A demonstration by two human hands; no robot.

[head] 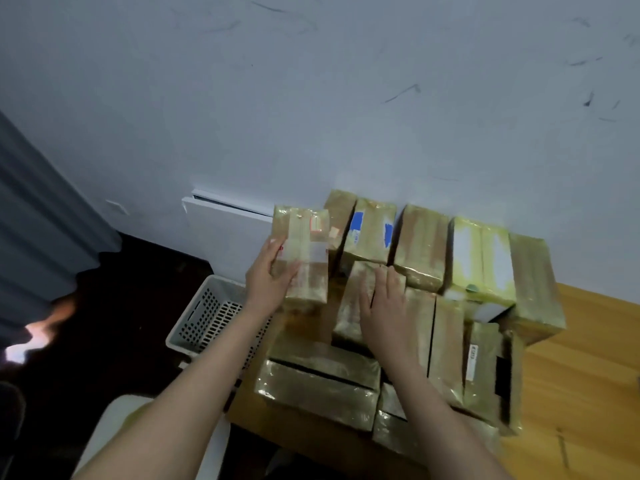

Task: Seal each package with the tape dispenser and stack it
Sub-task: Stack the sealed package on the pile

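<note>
Several brown taped packages are stacked against the wall on a wooden table [581, 358]. My left hand [268, 275] grips a taped package [306, 247] by its left side, with the thumb across its front, and holds it upright at the left end of the stack. My right hand [382, 303] lies flat, fingers straight, on top of a tilted package [353, 299] in the middle. A package with blue marks [370, 230] stands behind it. No tape dispenser is in view.
A white perforated basket [211, 317] sits on the dark floor left of the table. A white panel [225, 230] leans on the wall behind it. A grey curtain [41, 216] hangs at far left. A white chair edge [114, 427] shows below my left arm.
</note>
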